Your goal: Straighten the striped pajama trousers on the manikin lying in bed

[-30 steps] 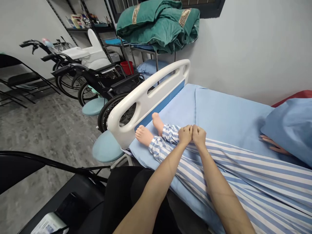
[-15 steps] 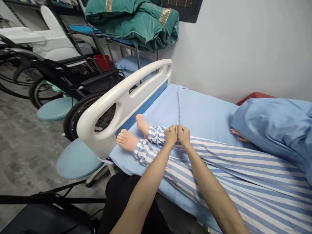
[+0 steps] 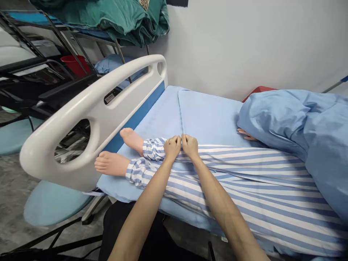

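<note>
Left hand and right hand have eased slightly apart, each curled closed and pinching the striped pyjama trousers near the upper cuff, best kept level so the cloth stays untwisted.

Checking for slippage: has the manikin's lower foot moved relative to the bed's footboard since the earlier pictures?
No: the manikin's lower foot sits in the same place beside the white footboard. Both shift together in the frame, so the head camera moved, not the foot.

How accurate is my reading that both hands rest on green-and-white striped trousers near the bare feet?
The head view shows blue-and-white stripes, not green: the left hand and right hand rest on blue-and-white striped trousers near the bare feet.
</note>
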Motion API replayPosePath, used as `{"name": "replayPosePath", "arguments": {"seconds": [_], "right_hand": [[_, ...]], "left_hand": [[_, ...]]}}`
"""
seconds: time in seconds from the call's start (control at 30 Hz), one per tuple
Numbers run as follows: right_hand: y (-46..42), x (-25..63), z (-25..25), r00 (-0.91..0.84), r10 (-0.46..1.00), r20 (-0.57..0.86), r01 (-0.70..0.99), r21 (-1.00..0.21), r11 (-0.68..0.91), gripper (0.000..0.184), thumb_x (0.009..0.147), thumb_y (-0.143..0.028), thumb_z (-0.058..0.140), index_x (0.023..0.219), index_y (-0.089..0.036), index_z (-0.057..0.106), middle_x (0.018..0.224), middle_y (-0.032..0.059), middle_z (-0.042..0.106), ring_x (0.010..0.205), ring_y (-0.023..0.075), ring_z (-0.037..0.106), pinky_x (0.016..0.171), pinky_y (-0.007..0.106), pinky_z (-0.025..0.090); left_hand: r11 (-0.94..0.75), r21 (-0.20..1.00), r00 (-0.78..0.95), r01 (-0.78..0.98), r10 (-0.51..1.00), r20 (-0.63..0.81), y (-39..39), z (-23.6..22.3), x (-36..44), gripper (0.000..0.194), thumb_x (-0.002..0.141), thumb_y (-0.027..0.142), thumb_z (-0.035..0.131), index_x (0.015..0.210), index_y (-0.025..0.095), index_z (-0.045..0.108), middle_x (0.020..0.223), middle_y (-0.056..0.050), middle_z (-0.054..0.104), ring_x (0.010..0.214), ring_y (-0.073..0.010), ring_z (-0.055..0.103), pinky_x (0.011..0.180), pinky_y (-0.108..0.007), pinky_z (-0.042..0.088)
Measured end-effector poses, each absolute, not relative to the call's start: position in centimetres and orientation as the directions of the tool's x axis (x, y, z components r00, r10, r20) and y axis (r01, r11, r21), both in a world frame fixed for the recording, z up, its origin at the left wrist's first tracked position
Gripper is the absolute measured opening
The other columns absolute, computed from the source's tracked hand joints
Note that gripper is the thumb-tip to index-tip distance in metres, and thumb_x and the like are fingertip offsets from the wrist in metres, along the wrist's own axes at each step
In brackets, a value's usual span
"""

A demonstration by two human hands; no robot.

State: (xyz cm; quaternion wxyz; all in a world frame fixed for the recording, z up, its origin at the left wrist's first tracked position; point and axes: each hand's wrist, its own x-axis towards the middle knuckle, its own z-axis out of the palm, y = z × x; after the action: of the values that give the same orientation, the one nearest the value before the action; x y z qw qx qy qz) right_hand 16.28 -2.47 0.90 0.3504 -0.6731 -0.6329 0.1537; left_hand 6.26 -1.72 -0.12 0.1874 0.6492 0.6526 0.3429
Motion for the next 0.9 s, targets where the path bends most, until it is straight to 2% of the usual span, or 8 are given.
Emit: {"name": "replayPosePath", "arguments": {"seconds": [0.13, 0.27, 0.43, 0.53, 0.63, 0.73, 0.9], "right_hand": [[-2.6, 16.0, 1.2, 0.170, 0.960, 0.224, 0.760, -0.650, 0.017, 0.043, 0.101, -0.033, 0.039, 0.063, -0.020, 0.057, 0.060, 0.0020, 0.059, 0.058, 0.0145, 0.046, 0.061, 0.028, 0.022], [-2.6, 16.1, 1.6, 0.174, 0.957, 0.231, 0.721, -0.692, 0.036, 0.044, 0.101, -0.034, 0.038, 0.062, -0.020, 0.053, 0.060, 0.0021, 0.059, 0.058, 0.0146, 0.045, 0.061, 0.029, 0.023], [-2.4, 16.5, 1.4, 0.230, 0.945, 0.232, 0.587, -0.808, 0.056, 0.046, 0.099, -0.036, 0.035, 0.057, -0.021, 0.043, 0.055, -0.0013, 0.049, 0.055, 0.0132, 0.040, 0.058, 0.027, 0.024], [-2.2, 16.6, 1.2, 0.281, 0.929, 0.243, 0.488, -0.869, 0.080, 0.047, 0.098, -0.040, 0.034, 0.054, -0.022, 0.036, 0.051, -0.0034, 0.041, 0.053, 0.0121, 0.037, 0.056, 0.026, 0.025], [-2.1, 16.6, 1.0, 0.314, 0.915, 0.254, 0.439, -0.893, 0.097, 0.048, 0.097, -0.043, 0.033, 0.055, -0.022, 0.035, 0.050, -0.0037, 0.040, 0.053, 0.0119, 0.036, 0.055, 0.026, 0.026], [-2.2, 16.5, 0.9, 0.325, 0.910, 0.257, 0.451, -0.888, 0.090, 0.047, 0.097, -0.045, 0.035, 0.056, -0.022, 0.038, 0.052, -0.0029, 0.044, 0.054, 0.0123, 0.038, 0.055, 0.026, 0.027], [-2.3, 16.4, 0.8, 0.298, 0.919, 0.259, 0.541, -0.839, 0.061, 0.045, 0.097, -0.042, 0.034, 0.057, -0.022, 0.041, 0.054, -0.0016, 0.048, 0.055, 0.0132, 0.041, 0.057, 0.027, 0.028]], "left_hand": [[-0.076, 0.752, -0.103, 0.655, 0.977, 0.188, -1.7, 0.0, 6.2, 0.039, 0.092, 0.028, 0.047, 0.054, 0.019, 0.044, 0.052, 0.002, 0.046, 0.056, -0.0117, 0.037, 0.061, -0.027, 0.023], [-0.106, 0.882, -0.118, 0.459, 0.977, 0.179, -1.5, 2.0, 6.9, 0.043, 0.090, 0.029, 0.047, 0.050, 0.020, 0.036, 0.048, 0.004, 0.036, 0.052, -0.0103, 0.033, 0.059, -0.027, 0.026], [-0.216, 0.950, -0.193, 0.224, 0.946, 0.261, -0.8, 5.7, 8.5, 0.043, 0.089, 0.034, 0.047, 0.050, 0.020, 0.037, 0.047, 0.005, 0.035, 0.050, -0.0095, 0.035, 0.056, -0.025, 0.030], [-0.195, 0.965, -0.237, 0.173, 0.943, 0.233, -0.6, 5.3, 9.1, 0.044, 0.091, 0.034, 0.043, 0.050, 0.021, 0.036, 0.047, 0.004, 0.036, 0.050, -0.0097, 0.037, 0.056, -0.024, 0.032], [-0.099, 0.943, -0.184, 0.318, 0.969, 0.164, -0.6, 2.9, 9.1, 0.043, 0.091, 0.028, 0.043, 0.050, 0.021, 0.035, 0.047, 0.004, 0.037, 0.052, -0.0105, 0.036, 0.057, -0.025, 0.029], [-0.065, 0.838, -0.069, 0.542, 0.990, 0.121, -0.7, 0.9, 8.9, 0.040, 0.089, 0.024, 0.048, 0.051, 0.020, 0.037, 0.049, 0.003, 0.039, 0.054, -0.0117, 0.033, 0.059, -0.027, 0.025], [-0.049, 0.758, -0.058, 0.651, 0.992, 0.114, -0.8, 0.6, 8.7, 0.038, 0.093, 0.025, 0.046, 0.056, 0.020, 0.046, 0.056, 0.000, 0.052, 0.056, -0.0135, 0.039, 0.062, -0.029, 0.024]]}}
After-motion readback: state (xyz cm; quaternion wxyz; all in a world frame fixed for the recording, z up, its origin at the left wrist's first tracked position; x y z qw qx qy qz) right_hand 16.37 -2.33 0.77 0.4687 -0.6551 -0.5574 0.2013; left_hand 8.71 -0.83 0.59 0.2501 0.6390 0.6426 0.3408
